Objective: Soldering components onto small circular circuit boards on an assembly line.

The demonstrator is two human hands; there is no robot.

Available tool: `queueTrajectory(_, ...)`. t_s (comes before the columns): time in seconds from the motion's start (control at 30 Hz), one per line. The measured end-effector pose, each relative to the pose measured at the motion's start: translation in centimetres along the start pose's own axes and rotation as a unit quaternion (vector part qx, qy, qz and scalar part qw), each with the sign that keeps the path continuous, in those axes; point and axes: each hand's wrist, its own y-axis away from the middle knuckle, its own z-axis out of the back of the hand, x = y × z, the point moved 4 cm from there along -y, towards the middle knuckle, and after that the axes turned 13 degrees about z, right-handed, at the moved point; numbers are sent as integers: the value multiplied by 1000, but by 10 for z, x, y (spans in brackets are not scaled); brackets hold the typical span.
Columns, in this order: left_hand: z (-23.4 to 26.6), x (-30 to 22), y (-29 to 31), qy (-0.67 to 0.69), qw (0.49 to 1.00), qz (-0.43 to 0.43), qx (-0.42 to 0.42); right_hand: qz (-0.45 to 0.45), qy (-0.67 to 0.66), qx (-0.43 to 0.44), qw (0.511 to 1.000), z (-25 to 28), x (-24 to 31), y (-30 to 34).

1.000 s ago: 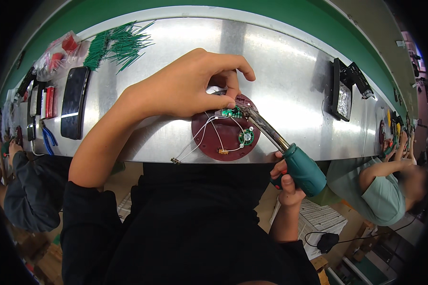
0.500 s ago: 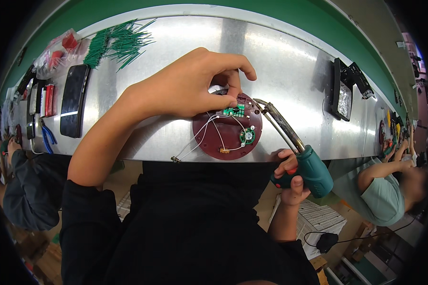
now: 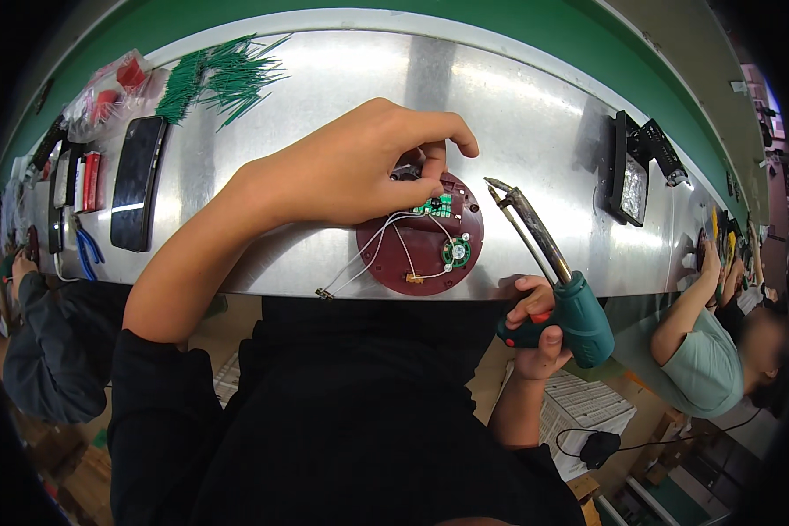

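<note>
A round maroon plastic base (image 3: pixel 401 259) lies at the table's near edge, with a small green circuit board (image 3: pixel 444 207), a round green part (image 3: pixel 456 252) and thin white wires (image 3: pixel 374 241) on it. The wires run left to a tiny connector (image 3: pixel 324 294) at the table edge. My left hand (image 3: pixel 377 167) is over the base's far side, thumb and a finger pinched by the circuit board; what they grip is hidden. In my right hand (image 3: pixel 535 320) is a green soldering gun (image 3: pixel 583 320), its tip pointing up and left, a little off the base's right side.
Green wires (image 3: pixel 228 79) lie in a pile at the far left, beside a clear bag with red pieces (image 3: pixel 105 101). A black phone (image 3: pixel 138 184) and blue-handled pliers (image 3: pixel 87 250) are on the left. A black tray-like holder (image 3: pixel 629 171) stands right. Co-workers sit on both sides.
The soldering gun's tip has moved right, away from the edge of the maroon base. My left hand stays almost where it was, still pinched by the circuit board.
</note>
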Motion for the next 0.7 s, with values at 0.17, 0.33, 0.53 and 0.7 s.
queueTrajectory(0.17,9,2,0,-23,999,-28,-31,13,4,-2,1000,0,1,-2)
queueTrajectory(0.33,20,6,3,-36,997,-52,-47,11,8,-2,1000,1,0,-2)
queueTrajectory(0.53,30,7,6,-94,996,-7,-1,12,9,5,1000,1,0,-4)
queueTrajectory(0.7,26,2,3,-45,999,12,5,18,4,-1,1000,2,-2,-3)
